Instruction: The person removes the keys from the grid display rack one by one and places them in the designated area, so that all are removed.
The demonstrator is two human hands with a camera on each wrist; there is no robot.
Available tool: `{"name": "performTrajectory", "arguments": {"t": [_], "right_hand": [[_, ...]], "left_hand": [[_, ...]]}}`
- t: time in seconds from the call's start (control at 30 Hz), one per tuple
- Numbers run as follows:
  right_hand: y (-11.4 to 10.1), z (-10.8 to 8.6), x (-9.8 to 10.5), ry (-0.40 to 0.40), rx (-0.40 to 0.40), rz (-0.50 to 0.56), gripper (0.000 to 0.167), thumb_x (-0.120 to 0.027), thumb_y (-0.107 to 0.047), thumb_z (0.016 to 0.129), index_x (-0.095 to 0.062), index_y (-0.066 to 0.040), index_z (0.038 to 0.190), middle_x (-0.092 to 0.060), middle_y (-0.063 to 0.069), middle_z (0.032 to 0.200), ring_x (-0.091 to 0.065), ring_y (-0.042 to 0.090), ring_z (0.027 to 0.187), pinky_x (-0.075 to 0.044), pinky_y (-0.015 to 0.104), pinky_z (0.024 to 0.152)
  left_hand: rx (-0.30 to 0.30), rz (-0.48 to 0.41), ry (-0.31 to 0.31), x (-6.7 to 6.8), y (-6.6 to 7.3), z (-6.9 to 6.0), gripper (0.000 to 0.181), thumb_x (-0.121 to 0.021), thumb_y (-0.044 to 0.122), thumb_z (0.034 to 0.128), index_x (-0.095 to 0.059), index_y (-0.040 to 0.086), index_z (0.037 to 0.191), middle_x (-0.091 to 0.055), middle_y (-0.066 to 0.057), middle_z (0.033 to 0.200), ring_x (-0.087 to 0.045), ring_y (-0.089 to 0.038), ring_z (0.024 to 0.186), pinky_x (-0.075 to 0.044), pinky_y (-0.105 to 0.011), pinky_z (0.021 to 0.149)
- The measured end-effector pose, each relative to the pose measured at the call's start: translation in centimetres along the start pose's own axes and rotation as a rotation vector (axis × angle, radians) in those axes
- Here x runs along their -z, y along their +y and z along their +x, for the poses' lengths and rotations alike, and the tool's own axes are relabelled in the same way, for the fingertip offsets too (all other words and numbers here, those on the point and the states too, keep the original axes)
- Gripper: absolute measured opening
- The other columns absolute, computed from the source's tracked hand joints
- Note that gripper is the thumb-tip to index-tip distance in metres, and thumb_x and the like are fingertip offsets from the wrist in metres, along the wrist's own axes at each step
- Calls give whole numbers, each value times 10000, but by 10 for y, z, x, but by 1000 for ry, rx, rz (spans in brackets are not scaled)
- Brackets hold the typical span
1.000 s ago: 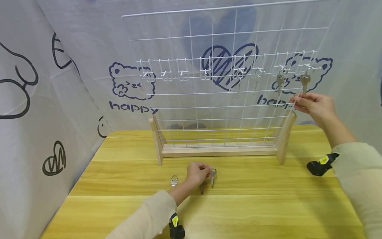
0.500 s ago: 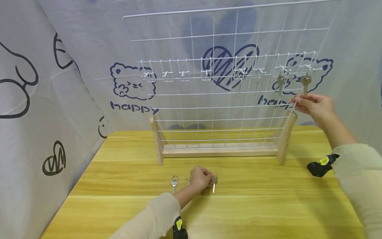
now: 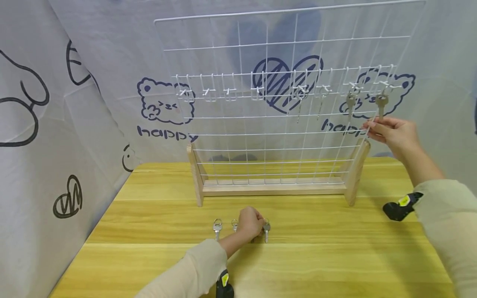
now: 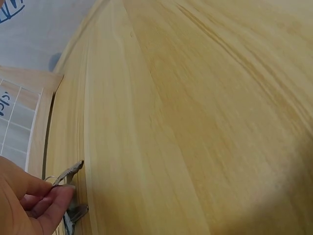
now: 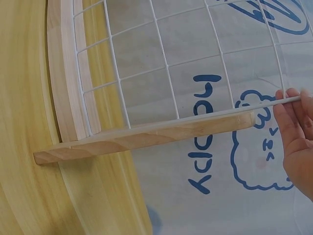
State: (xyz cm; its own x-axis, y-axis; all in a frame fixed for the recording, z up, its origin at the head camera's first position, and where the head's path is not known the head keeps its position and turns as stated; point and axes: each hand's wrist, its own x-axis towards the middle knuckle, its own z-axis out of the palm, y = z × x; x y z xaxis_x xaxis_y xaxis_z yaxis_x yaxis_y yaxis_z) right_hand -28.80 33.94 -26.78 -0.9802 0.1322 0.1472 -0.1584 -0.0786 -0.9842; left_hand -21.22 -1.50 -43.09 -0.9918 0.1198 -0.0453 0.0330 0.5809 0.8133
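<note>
My left hand is low over the table, pinching a silver key near its ring between thumb and fingers. In the left wrist view that key juts past the fingertips, and another key shows just below the hand, partly covered by it. My right hand grips the right edge wire of a white grid rack, just under a hanging key. The right wrist view shows the fingers of the right hand curled on this wire.
Two keys, one with a large ring and one partly covered, lie left of my left hand. White hooks line the grid; several on the right carry keys. A wooden stand supports the grid on the wooden table.
My left hand has moved slightly right and toward me with the key, then a touch back left. The key sits lower than before. My right hand keeps its hold on the wire.
</note>
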Motion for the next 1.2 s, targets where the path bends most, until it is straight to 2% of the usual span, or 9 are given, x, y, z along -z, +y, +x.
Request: {"name": "performTrajectory", "arguments": {"t": [0.2, 0.43, 0.63, 0.8, 1.0, 1.2], "right_hand": [[0, 1, 0, 1, -9, 14, 41, -669, -127, 808, -702, -146, 826, -719, -78, 776, -683, 31, 740, -566, 149, 659], [0, 1, 1, -8, -14, 39, 36, -679, -120, 799, -703, -134, 821, -722, -69, 779, -685, 36, 742, -568, 154, 660], [1, 1, 1, -1, -12, 26, 32, -677, -123, 799, -698, -138, 819, -720, -77, 777, -682, 29, 735, -566, 150, 658], [1, 1, 0, -3, -5, 43, 30, -670, -113, 807, -695, -123, 820, -722, -66, 778, -686, 39, 741, -567, 153, 660], [1, 1, 0, 4, -3, 21, 28, -668, -126, 811, -692, -133, 823, -720, -76, 777, -682, 29, 741, -565, 146, 663], [0, 1, 0, -5, 3, 42, 26, -675, -124, 805, -697, -130, 815, -721, -67, 772, -684, 38, 740, -568, 153, 662]], "left_hand": [[0, 52, 6, 0, 1, 1, 104, -647, -39, 815, -687, -65, 723, -694, -208, 754, -653, -202, 492, -508, -165, 413], [-27, 181, 13, 0, 3, 3, 148, -644, -23, 813, -697, -35, 675, -700, -156, 688, -613, -149, 456, -496, -161, 416], [-16, 269, 17, -1, 4, 4, 166, -649, -19, 795, -691, -3, 635, -694, -112, 656, -558, -106, 435, -470, -148, 397], [-23, 322, -2, -2, 5, 6, 115, -689, 23, 798, -699, 11, 684, -702, -100, 710, -606, -123, 536, -512, -163, 466], [-78, 408, 3, 0, 4, 9, 80, -731, 58, 766, -712, 29, 694, -712, -81, 754, -656, -185, 704, -565, -247, 617], [-99, 397, -17, 2, 5, 11, 67, -715, 42, 775, -710, 17, 713, -713, -99, 764, -661, -203, 701, -567, -245, 602]]}}
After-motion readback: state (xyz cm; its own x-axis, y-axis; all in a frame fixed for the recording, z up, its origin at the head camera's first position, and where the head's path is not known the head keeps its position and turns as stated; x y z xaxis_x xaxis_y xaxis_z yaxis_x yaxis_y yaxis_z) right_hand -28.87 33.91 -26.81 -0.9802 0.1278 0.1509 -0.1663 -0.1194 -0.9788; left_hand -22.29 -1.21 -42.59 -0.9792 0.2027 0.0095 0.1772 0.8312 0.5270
